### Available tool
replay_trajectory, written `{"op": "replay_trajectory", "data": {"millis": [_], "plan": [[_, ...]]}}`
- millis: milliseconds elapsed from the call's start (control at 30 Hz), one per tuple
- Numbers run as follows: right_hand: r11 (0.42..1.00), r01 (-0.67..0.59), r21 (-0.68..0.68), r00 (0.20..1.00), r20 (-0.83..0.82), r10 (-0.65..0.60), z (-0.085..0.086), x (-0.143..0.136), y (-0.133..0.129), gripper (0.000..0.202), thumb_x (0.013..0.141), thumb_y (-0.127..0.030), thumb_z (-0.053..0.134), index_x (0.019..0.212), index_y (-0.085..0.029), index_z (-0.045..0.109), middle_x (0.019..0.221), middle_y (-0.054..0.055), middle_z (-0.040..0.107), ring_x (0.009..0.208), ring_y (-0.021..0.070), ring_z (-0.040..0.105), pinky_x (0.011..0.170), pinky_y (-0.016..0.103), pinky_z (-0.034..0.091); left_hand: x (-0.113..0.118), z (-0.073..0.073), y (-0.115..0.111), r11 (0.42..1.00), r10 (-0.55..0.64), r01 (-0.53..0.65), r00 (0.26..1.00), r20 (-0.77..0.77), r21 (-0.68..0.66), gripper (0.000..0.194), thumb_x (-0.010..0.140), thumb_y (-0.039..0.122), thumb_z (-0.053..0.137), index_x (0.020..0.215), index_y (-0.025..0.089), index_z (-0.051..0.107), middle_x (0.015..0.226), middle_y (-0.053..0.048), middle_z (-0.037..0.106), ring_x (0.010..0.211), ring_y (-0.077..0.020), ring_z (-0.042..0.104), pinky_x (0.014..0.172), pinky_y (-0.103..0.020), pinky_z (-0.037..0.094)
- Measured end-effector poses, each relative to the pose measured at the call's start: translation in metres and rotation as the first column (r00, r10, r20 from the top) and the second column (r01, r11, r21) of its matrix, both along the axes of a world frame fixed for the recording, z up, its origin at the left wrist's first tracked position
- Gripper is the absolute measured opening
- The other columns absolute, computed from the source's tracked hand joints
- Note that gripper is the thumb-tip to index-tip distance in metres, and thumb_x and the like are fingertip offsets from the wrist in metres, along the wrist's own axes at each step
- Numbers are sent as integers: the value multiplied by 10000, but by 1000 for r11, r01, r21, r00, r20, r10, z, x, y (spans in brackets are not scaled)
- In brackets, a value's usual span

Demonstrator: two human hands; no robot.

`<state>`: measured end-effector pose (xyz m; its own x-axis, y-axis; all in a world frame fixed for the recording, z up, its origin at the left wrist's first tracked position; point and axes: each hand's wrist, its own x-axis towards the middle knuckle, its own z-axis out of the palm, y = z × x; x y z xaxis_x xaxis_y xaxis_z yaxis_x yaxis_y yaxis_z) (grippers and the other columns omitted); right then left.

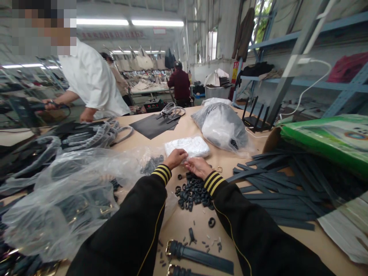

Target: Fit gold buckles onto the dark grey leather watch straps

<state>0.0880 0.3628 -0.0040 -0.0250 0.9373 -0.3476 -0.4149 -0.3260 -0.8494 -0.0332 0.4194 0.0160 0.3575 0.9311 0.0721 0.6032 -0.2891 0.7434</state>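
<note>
My left hand (176, 158) and my right hand (199, 167) meet fingertip to fingertip at the near edge of a white plastic packet (187, 146). Both are closed in a pinch; whatever lies between the fingertips is too small to make out. Just below them is a pile of small dark strap loops (193, 193). A single loop (211, 222) lies apart, nearer to me. At the front lies a dark strap with a gold buckle (201, 256), and part of a second buckled strap (184, 270) shows below it. A gold buckle (219, 169) rests right of my right hand.
Clear plastic bags (71, 199) with buckled pieces cover the left side. Dark flat strips (281, 191) spread at the right beside a green box (327, 142). A stuffed bag (221, 124), a black router (257, 122) and dark sheets (153, 124) sit farther back. A person in white (94, 80) works at left.
</note>
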Motion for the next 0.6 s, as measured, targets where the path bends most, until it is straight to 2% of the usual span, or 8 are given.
{"op": "replay_trajectory", "data": {"millis": [100,167,233,333,467,533,600], "plan": [[995,98,-7,995,-24,-98,-4,-18,9,272,871,-294,496,1087,-131,525,1029,64,570,834,151,583,696,326,508,3,-3,5,1000,1,-1,1000,-20,-12,212,800,278,556,663,117,565,589,36,536,557,-91,511,581,-251,427],[989,149,8,989,-24,-149,-8,-24,11,234,881,-290,477,1039,-126,532,943,46,582,759,123,583,652,286,508,3,-5,9,1000,5,-5,999,-34,-18,242,825,309,529,682,115,555,612,31,539,549,-84,509,556,-242,432],[987,158,29,987,-4,-158,-11,-25,11,156,880,-265,468,904,-126,537,750,-5,566,605,74,552,567,217,491,2,-5,11,1000,7,-8,999,-50,-17,253,836,320,513,695,114,554,618,30,539,544,-81,509,544,-236,434],[992,104,70,990,85,-110,-15,-24,12,165,842,-241,494,709,-144,491,534,-62,461,438,49,464,452,166,439,1,-4,12,1000,8,-8,996,-92,-4,253,838,317,511,693,114,555,619,28,542,556,-84,518,559,-242,442],[982,23,185,956,284,-76,-22,-23,14,262,827,-296,474,606,-153,482,482,-52,455,382,58,400,378,170,358,4,-2,11,998,45,-37,978,-203,45,253,832,321,509,707,112,576,658,8,576,628,-113,556,620,-277,458],[968,-7,253,917,388,-95,-25,-21,13,311,837,-311,438,569,-158,484,489,-37,475,391,62,395,395,179,349,7,-3,11,992,97,-72,958,-271,100,268,851,307,449,761,111,608,740,-40,614,738,-162,581,691,-321,454],[951,-46,306,866,487,-115,-26,-17,11,355,846,-300,406,527,-163,478,476,-28,471,413,71,408,432,186,356,11,-5,12,981,150,-98,931,-333,169,297,862,296,386,909,131,627,970,-110,620,963,-237,548,816,-396,414]]}}
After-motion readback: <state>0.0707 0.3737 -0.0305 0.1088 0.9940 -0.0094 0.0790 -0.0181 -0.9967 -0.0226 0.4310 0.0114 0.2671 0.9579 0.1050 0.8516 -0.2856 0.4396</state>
